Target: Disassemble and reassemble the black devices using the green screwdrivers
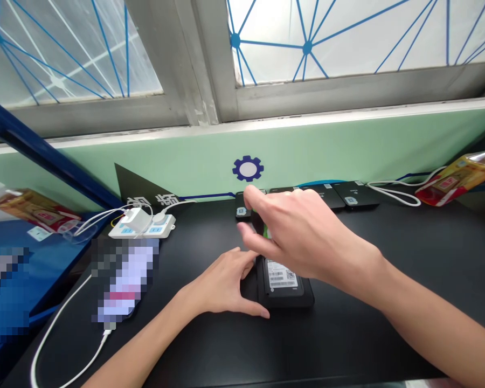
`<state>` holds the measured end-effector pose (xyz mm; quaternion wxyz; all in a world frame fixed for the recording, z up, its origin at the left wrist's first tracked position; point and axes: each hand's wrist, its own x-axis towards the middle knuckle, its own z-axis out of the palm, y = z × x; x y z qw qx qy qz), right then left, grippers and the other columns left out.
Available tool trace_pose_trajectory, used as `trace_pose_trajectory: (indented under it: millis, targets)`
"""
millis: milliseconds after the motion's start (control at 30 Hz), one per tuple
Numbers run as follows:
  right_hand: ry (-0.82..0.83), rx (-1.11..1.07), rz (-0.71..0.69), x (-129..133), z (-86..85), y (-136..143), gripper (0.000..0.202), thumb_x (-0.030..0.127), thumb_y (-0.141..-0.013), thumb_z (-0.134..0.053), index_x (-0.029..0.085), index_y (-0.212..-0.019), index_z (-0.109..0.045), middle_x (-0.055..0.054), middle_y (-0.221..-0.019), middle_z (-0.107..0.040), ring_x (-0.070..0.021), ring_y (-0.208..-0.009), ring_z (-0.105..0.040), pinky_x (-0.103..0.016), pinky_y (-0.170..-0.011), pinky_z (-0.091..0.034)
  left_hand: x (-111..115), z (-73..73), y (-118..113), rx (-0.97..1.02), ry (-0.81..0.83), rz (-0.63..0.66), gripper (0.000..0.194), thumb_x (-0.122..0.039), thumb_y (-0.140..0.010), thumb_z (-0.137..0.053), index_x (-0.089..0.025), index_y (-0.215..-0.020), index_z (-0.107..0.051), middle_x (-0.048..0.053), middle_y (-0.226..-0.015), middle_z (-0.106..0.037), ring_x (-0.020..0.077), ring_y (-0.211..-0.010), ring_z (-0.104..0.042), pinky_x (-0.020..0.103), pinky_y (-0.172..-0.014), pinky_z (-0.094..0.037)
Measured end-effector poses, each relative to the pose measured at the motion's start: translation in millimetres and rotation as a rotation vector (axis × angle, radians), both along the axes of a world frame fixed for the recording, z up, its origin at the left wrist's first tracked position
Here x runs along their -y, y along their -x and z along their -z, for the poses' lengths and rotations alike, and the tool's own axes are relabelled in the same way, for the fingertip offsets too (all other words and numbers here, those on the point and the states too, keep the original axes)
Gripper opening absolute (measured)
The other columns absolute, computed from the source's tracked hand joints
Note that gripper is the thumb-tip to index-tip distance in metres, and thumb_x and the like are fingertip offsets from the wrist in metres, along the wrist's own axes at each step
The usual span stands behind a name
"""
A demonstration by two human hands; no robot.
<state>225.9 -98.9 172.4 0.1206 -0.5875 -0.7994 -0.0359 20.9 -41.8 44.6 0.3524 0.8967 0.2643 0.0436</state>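
A black rectangular device [308, 302] with a white printed label [282, 277] lies on the black table. My left hand [226, 283] rests at its left side, thumb stretched along the front corner and index finger reaching the left edge; the hand is open, and I cannot tell how firmly it touches. Above the device's far part hovers my right hand [303, 226], thumb and index finger apart, its other fingers hidden. A small green patch [266, 231] shows beneath that hand; what it belongs to is hidden.
Several black boxes [355, 194] line the green wall. A white power strip [161, 229] with a charger and a blurred phone [127, 288] on a white cable lie to the left. Drink bottles lie at the left [40, 207] and right [456, 175].
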Motion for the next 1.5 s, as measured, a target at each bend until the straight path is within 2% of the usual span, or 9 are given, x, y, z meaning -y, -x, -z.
trace_pose_trajectory:
  millis: [167,333,467,600,733,900,1167,1300,1500]
  targets:
    - [0.035,-0.038,-0.024,-1.4,0.2,-1.1,0.009,0.028,-0.111,-0.053,0.022,-0.104,-0.056,0.002,-0.084,-0.067,-0.0146,-0.057,-0.038,-0.033,-0.058,-0.024,0.5,-1.4,-0.4,0.011,0.007,0.004,0.082,-0.085,-0.067,-0.094,-0.023,-0.109,-0.062,-0.006,-0.076,-0.047,0.0179,-0.067,-0.040,0.032,-0.069,-0.034]
    - [-0.016,-0.011,-0.006,-3.1,2.9,-2.8,0.030,0.048,-0.117,-0.050,0.024,-0.098,-0.054,0.004,-0.073,-0.059,-0.0164,-0.056,-0.036,-0.034,-0.058,-0.020,1.4,-3.1,-0.5,0.017,0.002,0.018,0.077,-0.082,-0.072,-0.091,-0.023,-0.112,-0.065,-0.005,-0.076,-0.051,0.0190,-0.070,-0.045,0.032,-0.069,-0.035]
    - [0.027,-0.052,-0.055,-2.6,1.0,-3.2,0.003,0.024,-0.106,-0.054,0.022,-0.107,-0.056,0.003,-0.081,-0.066,-0.0155,-0.058,-0.040,-0.034,-0.060,-0.023,1.4,-1.5,0.4,0.032,-0.010,0.014,0.078,-0.082,-0.072,-0.091,-0.023,-0.116,-0.064,-0.005,-0.078,-0.052,0.0192,-0.069,-0.045,0.033,-0.071,-0.037]
    - [0.012,-0.030,-0.025,-2.2,0.3,-2.4,0.021,0.042,-0.112,-0.054,0.024,-0.102,-0.055,0.003,-0.073,-0.061,-0.0166,-0.057,-0.038,-0.034,-0.059,-0.020,0.7,-1.1,0.6,0.027,-0.019,0.015,0.076,-0.082,-0.071,-0.093,-0.023,-0.108,-0.063,-0.005,-0.077,-0.050,0.0194,-0.069,-0.043,0.033,-0.070,-0.037]
    - [0.028,-0.025,-0.020,-3.0,1.1,-2.6,0.004,0.027,-0.107,-0.053,0.023,-0.106,-0.053,0.006,-0.069,-0.058,-0.0161,-0.054,-0.033,-0.034,-0.058,-0.022,0.7,-2.2,0.2,0.024,-0.008,0.025,0.079,-0.081,-0.073,-0.091,-0.023,-0.120,-0.064,-0.005,-0.079,-0.051,0.0194,-0.070,-0.044,0.033,-0.071,-0.035]
    - [-0.007,-0.035,-0.014,-2.1,2.1,-3.5,0.025,0.045,-0.113,-0.051,0.025,-0.099,-0.051,0.006,-0.067,-0.055,-0.0164,-0.055,-0.030,-0.034,-0.058,-0.020,1.3,-2.4,0.4,0.009,0.017,0.018,0.078,-0.082,-0.071,-0.093,-0.023,-0.113,-0.063,-0.005,-0.078,-0.049,0.0189,-0.070,-0.043,0.032,-0.072,-0.034]
    - [-0.008,-0.048,-0.011,-0.5,2.6,-1.9,0.023,0.044,-0.108,-0.057,0.024,-0.098,-0.052,0.005,-0.069,-0.057,-0.0160,-0.056,-0.032,-0.034,-0.058,-0.020,1.4,-0.5,1.3,0.021,-0.001,0.001,0.078,-0.085,-0.068,-0.094,-0.023,-0.100,-0.059,-0.005,-0.079,-0.049,0.0177,-0.069,-0.041,0.031,-0.066,-0.032]
    - [0.013,-0.064,-0.015,-1.9,2.8,-3.3,0.007,0.026,-0.104,-0.057,0.022,-0.109,-0.054,0.006,-0.072,-0.060,-0.0158,-0.057,-0.038,-0.033,-0.059,-0.024,1.2,0.1,1.8,0.034,-0.008,0.014,0.078,-0.084,-0.069,-0.093,-0.022,-0.104,-0.061,-0.007,-0.078,-0.048,0.0162,-0.066,-0.039,0.031,-0.069,-0.033]
    - [-0.007,-0.016,-0.018,-2.1,4.6,-3.1,0.022,0.040,-0.114,-0.053,0.024,-0.099,-0.052,0.007,-0.064,-0.054,-0.0157,-0.053,-0.028,-0.034,-0.055,-0.022,2.1,-1.1,1.2,0.013,0.014,0.012,0.083,-0.083,-0.069,-0.094,-0.022,-0.117,-0.064,-0.006,-0.081,-0.049,0.0172,-0.069,-0.042,0.031,-0.070,-0.034]
